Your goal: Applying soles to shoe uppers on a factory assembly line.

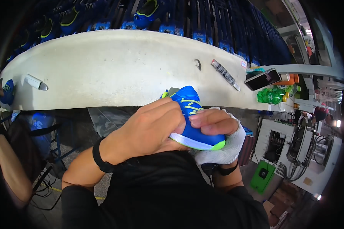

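Note:
Between my two hands is a blue sneaker (190, 94) with yellow-green laces and a white and lime sole. It is held in front of my body at the near edge of the white table. My left hand (156, 122) is bare and wraps the shoe's left side, its fingers curled against the upper and sole. A white glove with bare fingertips covers my right hand (221, 131). Its fingers press on the upper beside the laces, and the palm cups the shoe from the right. The undersides of both grips are hidden.
On the white table (114, 68) lie a knife with a wrapped handle (223, 72), a dark curved scrap (198, 64) and a white roll-like object (35, 82). A phone (262, 79) and a green bottle (271, 95) sit at right. Behind runs a rack with sneakers (146, 11). Another person's arm (13, 168) is at left.

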Available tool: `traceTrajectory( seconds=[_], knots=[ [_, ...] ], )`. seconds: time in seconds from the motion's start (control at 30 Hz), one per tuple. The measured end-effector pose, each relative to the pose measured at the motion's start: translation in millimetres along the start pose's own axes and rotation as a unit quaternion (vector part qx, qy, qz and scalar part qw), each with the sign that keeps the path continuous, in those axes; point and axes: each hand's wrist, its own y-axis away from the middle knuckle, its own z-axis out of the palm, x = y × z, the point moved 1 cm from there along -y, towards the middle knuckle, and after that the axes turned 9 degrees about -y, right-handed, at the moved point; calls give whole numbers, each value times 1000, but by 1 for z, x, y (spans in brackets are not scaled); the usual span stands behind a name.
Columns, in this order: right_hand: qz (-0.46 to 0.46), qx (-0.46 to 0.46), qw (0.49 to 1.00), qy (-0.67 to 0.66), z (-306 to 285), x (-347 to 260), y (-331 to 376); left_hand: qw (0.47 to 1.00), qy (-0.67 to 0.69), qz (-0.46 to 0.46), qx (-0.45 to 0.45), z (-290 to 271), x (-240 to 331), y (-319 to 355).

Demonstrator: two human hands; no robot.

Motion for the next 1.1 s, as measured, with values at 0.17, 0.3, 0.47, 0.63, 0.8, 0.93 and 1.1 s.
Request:
traceTrajectory(
  seconds=[0.17, 0.3, 0.47, 0.63, 0.8, 0.93, 1.1],
  knots=[
    [-29, -2, 999, 34, -5, 1, -1, 990, 18, -79, -116, -1, -9, -16],
    [-26, -40, 999, -28, -10, 9, -4, 988, 26, -49, -144, -8, -23, -1],
    [-46, 200, 955, -213, -1, 35, 20, 962, -255, -37, -89, -30, -32, 34],
    [126, 201, 970, -42, -9, 58, -17, 959, -260, 39, -106, -86, 0, 5],
    [-3, -2, 999, 48, 6, 31, -77, 965, -230, -26, -123, -87, -12, -50],
    [68, 62, 996, -9, 11, 45, -99, 943, -227, -167, -178, -85, -3, -82],
    [-96, 259, 819, -503, 18, 100, -105, 909, -235, -296, -176, -95, -20, -83]
  ],
)
